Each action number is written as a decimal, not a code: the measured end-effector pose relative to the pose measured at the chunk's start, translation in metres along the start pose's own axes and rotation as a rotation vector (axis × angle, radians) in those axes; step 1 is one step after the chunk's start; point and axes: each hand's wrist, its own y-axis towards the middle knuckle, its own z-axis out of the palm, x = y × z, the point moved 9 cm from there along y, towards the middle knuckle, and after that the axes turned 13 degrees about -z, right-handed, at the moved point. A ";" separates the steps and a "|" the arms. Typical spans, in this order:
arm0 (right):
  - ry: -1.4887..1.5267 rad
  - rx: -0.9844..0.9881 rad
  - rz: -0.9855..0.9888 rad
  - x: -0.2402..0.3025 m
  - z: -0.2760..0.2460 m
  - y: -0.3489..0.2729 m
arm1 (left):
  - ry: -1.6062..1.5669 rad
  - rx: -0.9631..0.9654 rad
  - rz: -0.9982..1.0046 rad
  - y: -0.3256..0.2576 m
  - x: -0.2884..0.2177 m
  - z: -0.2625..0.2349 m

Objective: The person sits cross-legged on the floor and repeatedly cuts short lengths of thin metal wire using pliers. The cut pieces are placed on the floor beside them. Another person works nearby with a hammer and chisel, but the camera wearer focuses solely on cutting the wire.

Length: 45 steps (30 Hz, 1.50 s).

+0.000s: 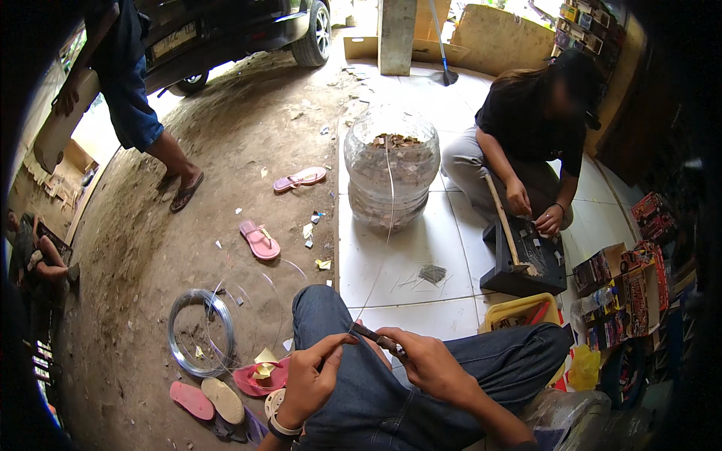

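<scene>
1. Head view looks down on a person seated in blue jeans, knees near the lower edge.
2. The right hand [430, 362] is closed around dark pliers [374, 337] above the lap.
3. The left hand [310, 379] pinches a thin wire [389, 197] at the pliers' tip, fingers together.
4. That wire runs far toward a large clear plastic jar [391, 174] standing on the white tiled floor [391, 255].
5. Left of the tiles lies bare dirt ground [248, 128] with a wire coil [201, 332] and pink sandals [259, 240].
6. At far right, another person [530, 143] crouches over a black tray.
</scene>
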 end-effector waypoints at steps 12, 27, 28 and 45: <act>-0.330 -0.079 0.069 -0.016 -0.064 0.004 | 0.257 -0.024 0.048 -0.018 -0.019 -0.005; -0.322 -0.351 0.103 -0.038 -0.140 0.001 | 0.197 0.000 -0.009 -0.046 -0.036 -0.012; -0.329 -0.357 0.111 -0.040 -0.141 0.000 | 0.195 0.008 -0.015 -0.049 -0.035 -0.012; -0.376 -0.602 0.116 -0.059 -0.213 -0.036 | 0.148 0.082 0.070 -0.074 -0.034 -0.029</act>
